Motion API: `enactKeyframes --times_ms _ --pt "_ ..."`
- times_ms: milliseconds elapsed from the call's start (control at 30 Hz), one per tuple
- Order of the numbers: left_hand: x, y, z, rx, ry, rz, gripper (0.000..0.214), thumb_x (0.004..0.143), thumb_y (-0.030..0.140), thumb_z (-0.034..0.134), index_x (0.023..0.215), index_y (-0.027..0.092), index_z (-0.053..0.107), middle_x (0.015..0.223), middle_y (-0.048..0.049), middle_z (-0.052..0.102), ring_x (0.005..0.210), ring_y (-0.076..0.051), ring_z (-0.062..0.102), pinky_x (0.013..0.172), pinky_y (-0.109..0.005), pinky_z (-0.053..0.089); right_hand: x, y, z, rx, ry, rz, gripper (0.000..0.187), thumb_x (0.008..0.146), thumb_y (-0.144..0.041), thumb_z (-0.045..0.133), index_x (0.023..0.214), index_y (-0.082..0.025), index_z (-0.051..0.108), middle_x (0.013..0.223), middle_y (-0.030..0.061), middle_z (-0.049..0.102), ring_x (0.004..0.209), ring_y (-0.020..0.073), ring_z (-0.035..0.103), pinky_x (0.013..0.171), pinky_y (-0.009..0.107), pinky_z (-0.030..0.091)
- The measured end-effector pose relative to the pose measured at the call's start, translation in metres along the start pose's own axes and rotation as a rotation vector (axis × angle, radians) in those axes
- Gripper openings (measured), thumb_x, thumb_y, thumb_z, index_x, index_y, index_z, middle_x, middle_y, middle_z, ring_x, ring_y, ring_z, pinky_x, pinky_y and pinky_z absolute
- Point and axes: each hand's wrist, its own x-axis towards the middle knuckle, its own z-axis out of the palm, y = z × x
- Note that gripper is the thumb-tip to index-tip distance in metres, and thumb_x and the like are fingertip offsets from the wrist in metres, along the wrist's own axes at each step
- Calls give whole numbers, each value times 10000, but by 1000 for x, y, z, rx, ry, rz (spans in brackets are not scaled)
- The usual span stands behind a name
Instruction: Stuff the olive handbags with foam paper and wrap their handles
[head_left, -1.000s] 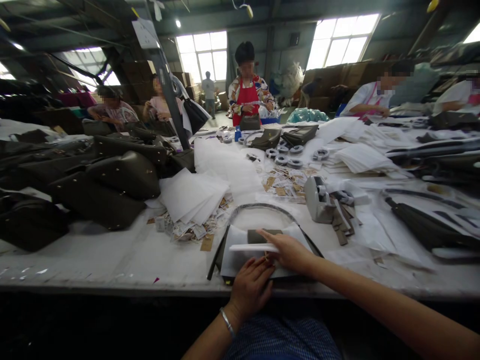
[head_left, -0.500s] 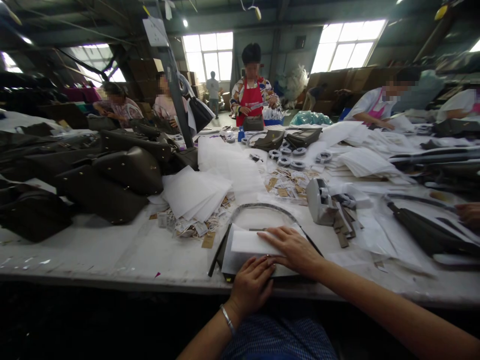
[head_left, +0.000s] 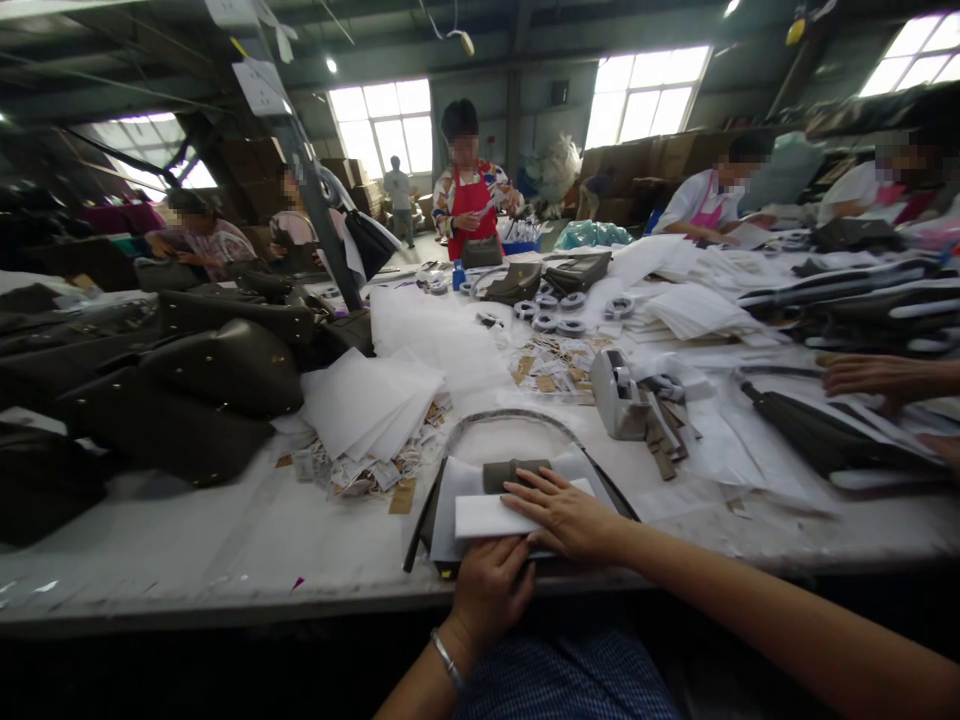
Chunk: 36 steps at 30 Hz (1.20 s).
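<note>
A dark handbag (head_left: 421, 530) lies flat at the table's front edge, its wrapped handle (head_left: 517, 413) arching away from me. White foam sheet (head_left: 450, 490) covers most of the bag, with a folded white strip (head_left: 480, 515) across it. Above the strip a brown-grey strap or flap (head_left: 501, 475) shows. My right hand (head_left: 566, 512) rests flat on the strip, fingers spread, fingertips touching the brown-grey piece. At the strip's near edge, my left hand (head_left: 493, 578) has its fingers bent and closed over the foam; their tips are partly hidden.
Dark handbags (head_left: 217, 390) are heaped on the left. Stacked foam sheets (head_left: 371, 405) lie over loose tags (head_left: 401, 495). A tape dispenser (head_left: 619, 395) stands to the right, near another bag (head_left: 825, 435) and a co-worker's hand (head_left: 885, 378). Several people work across the table.
The foam strip has come toward me, uncovering the brown-grey piece. My left fingers, earlier laid out flat, are now bent at its near edge. The view has turned slightly right.
</note>
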Motion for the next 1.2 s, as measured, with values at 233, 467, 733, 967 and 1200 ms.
enactKeyframes --times_ms 233,467,733,967,1200 --pt "3 6 -25 -164 132 69 351 927 113 492 1229 235 622 1187 -58 699 1096 -188 661 950 -314 554 -4 8 12 37 101 -8 649 967 -531 501 1532 -252 343 1599 103 304 1493 326 188 1190 588 153" --pt "33 6 -14 -98 85 -112 554 992 253 465 1521 257 303 1562 -88 379 1416 -253 399 1112 -435 444 0 6 23 -68 237 -25 610 977 -478 503 1503 -192 381 1574 134 351 1483 310 229 1173 588 213" --pt "24 -6 7 110 -82 30 637 979 391 488 1555 301 233 1574 -55 366 1427 -295 370 1148 -502 374 -99 3 37 12 537 120 337 1023 -323 445 1242 -168 651 1348 52 630 1358 172 461 1142 327 366" --pt "26 11 7 177 -115 56 657 991 421 432 1571 251 174 1613 -93 274 1450 -333 310 1199 -572 221 -346 -24 157 127 658 1399 335 971 -264 440 1076 -161 741 1099 141 733 1027 283 692 911 427 543" --pt "27 14 1 185 -172 43 636 993 394 390 1572 265 160 1624 -83 246 1446 -355 309 1179 -604 249 -394 -98 280 125 457 1632 180 941 -330 638 955 -156 681 896 30 697 775 151 669 728 314 566"
